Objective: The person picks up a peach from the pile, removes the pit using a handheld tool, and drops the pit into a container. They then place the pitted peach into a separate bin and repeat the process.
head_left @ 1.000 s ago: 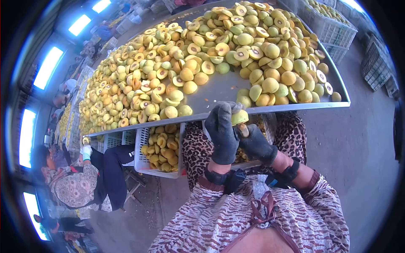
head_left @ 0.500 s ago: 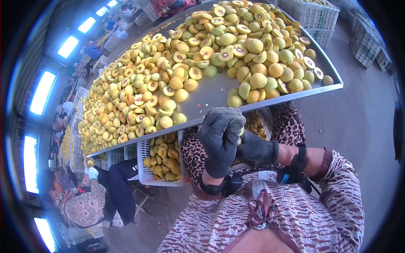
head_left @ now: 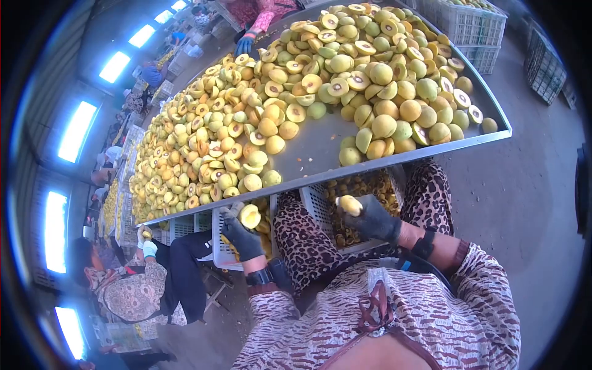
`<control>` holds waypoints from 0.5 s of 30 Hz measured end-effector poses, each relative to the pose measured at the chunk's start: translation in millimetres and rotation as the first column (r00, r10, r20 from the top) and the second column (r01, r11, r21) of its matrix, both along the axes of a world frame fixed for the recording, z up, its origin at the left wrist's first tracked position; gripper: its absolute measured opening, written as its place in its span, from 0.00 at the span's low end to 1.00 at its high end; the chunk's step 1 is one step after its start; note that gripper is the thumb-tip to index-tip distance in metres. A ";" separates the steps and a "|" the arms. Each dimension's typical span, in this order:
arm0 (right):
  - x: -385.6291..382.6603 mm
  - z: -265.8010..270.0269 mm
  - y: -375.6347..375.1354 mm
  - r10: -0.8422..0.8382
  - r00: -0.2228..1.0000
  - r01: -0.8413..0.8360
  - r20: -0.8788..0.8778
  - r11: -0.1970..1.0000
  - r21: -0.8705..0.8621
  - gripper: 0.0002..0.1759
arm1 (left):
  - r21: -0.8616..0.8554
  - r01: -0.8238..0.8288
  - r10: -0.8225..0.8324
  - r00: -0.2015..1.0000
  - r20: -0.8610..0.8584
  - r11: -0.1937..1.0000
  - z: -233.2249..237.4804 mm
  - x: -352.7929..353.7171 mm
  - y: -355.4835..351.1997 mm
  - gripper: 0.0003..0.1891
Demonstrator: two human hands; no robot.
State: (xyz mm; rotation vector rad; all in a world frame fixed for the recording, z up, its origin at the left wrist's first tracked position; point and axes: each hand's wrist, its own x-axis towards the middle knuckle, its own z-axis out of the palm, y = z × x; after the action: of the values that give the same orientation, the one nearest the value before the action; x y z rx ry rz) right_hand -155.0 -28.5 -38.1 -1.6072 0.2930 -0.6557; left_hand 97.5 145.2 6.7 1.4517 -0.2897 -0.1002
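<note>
My left hand [head_left: 242, 237], in a dark glove, holds a hollowed yellow peach half [head_left: 250, 216] over a white crate [head_left: 219, 242] of peach halves. Gloved too, my right hand [head_left: 376, 221] is closed on a yellow, rounded piece [head_left: 351, 206] with a pale tip; I cannot tell whether it is fruit or a tool. Below that hand, between my knees, stands another crate [head_left: 316, 206] holding small brownish-yellow pieces. Above both hands is the edge of a metal table [head_left: 308, 154], heaped with halved peaches [head_left: 209, 142], many with brown pits showing.
Across the table a person's blue-gloved hand [head_left: 245, 44] reaches to the pile. At the left another person [head_left: 132, 290] sits holding a fruit. Stacked white crates [head_left: 472, 28] stand at the back right, with a darker crate [head_left: 546, 68] beyond them.
My hands were together in front of the table edge and have parted. The left moved left over the crate with a peach half; the right moved right. A blue-gloved hand has appeared across the table.
</note>
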 end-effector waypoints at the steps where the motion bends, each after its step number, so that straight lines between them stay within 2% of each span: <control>1: -11.0 -12.8 -11.0 0.046 0.906 -0.207 -0.420 0.916 -0.345 0.05 | 0.100 -0.129 0.111 0.980 0.166 0.987 -20.1 30.0 13.4 0.23; 2: -17.3 -22.2 -19.5 -0.090 0.656 -0.498 -0.749 0.695 -0.519 0.05 | 0.142 -0.133 0.097 0.967 0.236 0.981 -19.9 36.8 16.0 0.21; 3: -10.6 -24.0 -24.0 -0.103 0.662 -0.488 -0.743 0.693 -0.531 0.05 | 0.170 -0.051 0.004 0.964 0.267 0.984 -11.6 32.8 1.7 0.20; 4: -6.0 -25.0 -26.6 -0.018 0.712 -0.363 -0.702 0.846 -0.390 0.06 | 0.198 0.021 -0.078 0.955 0.285 0.980 -6.5 18.4 -17.2 0.19; 5: -6.7 -27.2 -20.6 0.063 0.763 -0.240 -0.644 0.952 -0.191 0.07 | 0.332 0.056 -0.221 0.847 0.484 0.941 -8.3 3.5 -41.5 0.18; 6: -10.2 -23.0 -15.6 0.070 0.758 -0.242 -0.648 0.954 -0.179 0.07 | 0.425 0.074 -0.294 0.826 0.481 0.902 -6.4 -11.8 -74.7 0.18; 7: -13.5 -12.3 -17.2 0.137 0.844 -0.184 -0.518 0.982 -0.040 0.07 | 0.445 0.224 -0.439 0.765 0.471 0.867 -18.5 -18.1 -106.8 0.19; 8: -16.3 -4.9 -21.2 0.168 0.915 -0.141 -0.368 0.985 0.098 0.08 | 0.474 0.275 -0.517 0.684 0.515 0.837 -20.6 -37.9 -143.7 0.19; 9: -21.1 -8.7 -21.0 0.126 0.953 -0.109 -0.275 0.991 0.074 0.09 | 0.507 0.308 -0.588 0.533 0.609 0.805 -22.0 -53.2 -176.9 0.20; 11: -37.9 -15.5 -22.2 0.058 0.953 -0.062 -0.297 0.998 -0.006 0.10 | 0.604 0.406 -0.728 0.359 0.584 0.685 -26.1 -88.2 -228.2 0.20; 12: -46.9 -11.3 -21.8 0.011 0.950 -0.033 -0.312 0.997 -0.064 0.10 | 0.590 0.421 -0.724 0.362 0.587 0.689 -29.3 -90.1 -237.4 0.20; 14: -61.8 0.4 -28.5 -0.018 0.940 0.000 -0.341 0.999 -0.053 0.10 | 0.722 0.465 -0.856 0.344 0.386 0.513 -31.1 -88.1 -255.8 0.23; 15: -66.2 4.5 -29.5 -0.060 0.951 0.075 -0.305 0.997 0.036 0.09 | 0.693 0.558 -0.890 0.278 0.363 0.457 -28.0 -76.1 -256.6 0.21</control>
State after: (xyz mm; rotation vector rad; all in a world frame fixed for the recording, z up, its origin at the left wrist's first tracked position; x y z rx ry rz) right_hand -221.2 -58.0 -33.6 -1.6567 0.5879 -0.4474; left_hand 21.4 -111.4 -21.3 1.6238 -1.7562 -0.4291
